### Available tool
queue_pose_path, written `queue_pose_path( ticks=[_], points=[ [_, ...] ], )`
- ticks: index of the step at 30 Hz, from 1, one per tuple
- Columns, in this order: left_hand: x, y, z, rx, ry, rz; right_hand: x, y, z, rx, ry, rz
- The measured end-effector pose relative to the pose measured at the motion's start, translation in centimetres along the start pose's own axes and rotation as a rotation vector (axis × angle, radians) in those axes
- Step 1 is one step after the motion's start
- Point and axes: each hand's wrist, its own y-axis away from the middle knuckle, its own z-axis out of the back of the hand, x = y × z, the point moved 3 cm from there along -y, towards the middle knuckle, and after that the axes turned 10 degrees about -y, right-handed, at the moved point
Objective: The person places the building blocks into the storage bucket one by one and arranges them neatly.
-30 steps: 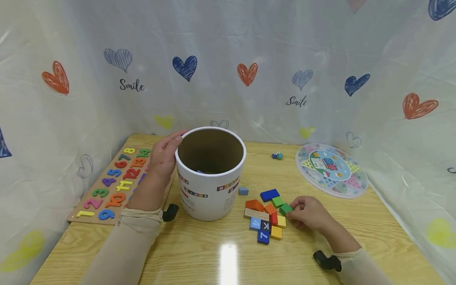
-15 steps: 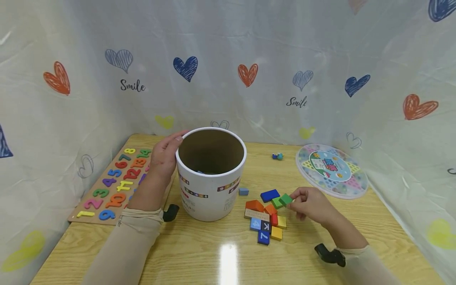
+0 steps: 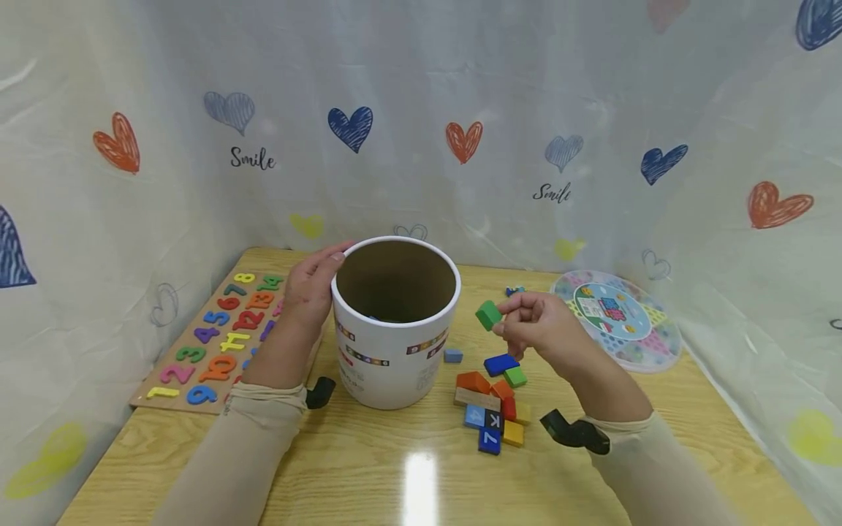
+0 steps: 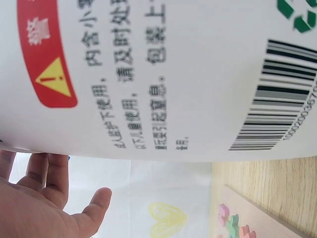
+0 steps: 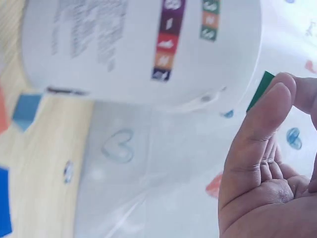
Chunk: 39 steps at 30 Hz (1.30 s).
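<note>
Right hand (image 3: 549,329): fingers pinching green block (image 3: 487,315) above bench (image 3: 349,471), right of white bucket (image 3: 388,376). Left hand (image 3: 312,285): fingers loosely extended at bucket's left side. Bucket's barcode (image 4: 280,96): left wrist view only.

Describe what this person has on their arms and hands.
The left hand and right hand are bare: no gloves or rings visible. Both arms wear plain-looking beige long sleeves, ending short of the hands. Near each cuff sits a black, bent attachment; no cable shows.
</note>
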Motion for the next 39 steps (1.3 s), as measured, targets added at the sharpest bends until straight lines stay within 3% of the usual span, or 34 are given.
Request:
queue_pose_path(
  ticks=[5,11,15,19,28,32,36,39],
  points=[
    [0.1,-0.1,-0.1,0.006,0.027,0.034,1.8,-1.6,-2.2,0.018,-0.151,0.115],
    [0.3,-0.1,-0.1,0.005,0.020,0.053,3.1,-4.0,-4.9,-0.105,-0.308,0.173],
    [0.2,-0.1,-0.1,-0.004,0.017,0.035,3.5,-5.4,-6.1,-0.175,-0.315,0.153],
    [0.1,-0.2,0.1,-0.011,0.007,0.019,3.6,-6.0,-6.3,-0.192,-0.261,0.111],
    [0.1,-0.3,-0.3,0.004,0.015,0.026,1.2,-3.7,-3.0,-0.221,-0.278,0.122],
    [0.3,-0.3,-0.2,-0.001,0.030,0.036,-1.9,-1.7,-0.1,-0.245,-0.256,0.063],
    [0.3,-0.3,-0.3,0.000,0.035,0.003,-5.8,0.3,3.1,-0.256,-0.235,-0.028],
    [0.3,-0.3,-0.3,0.001,0.029,-0.017,-8.9,1.6,5.1,-0.203,-0.265,-0.069]
  ],
)
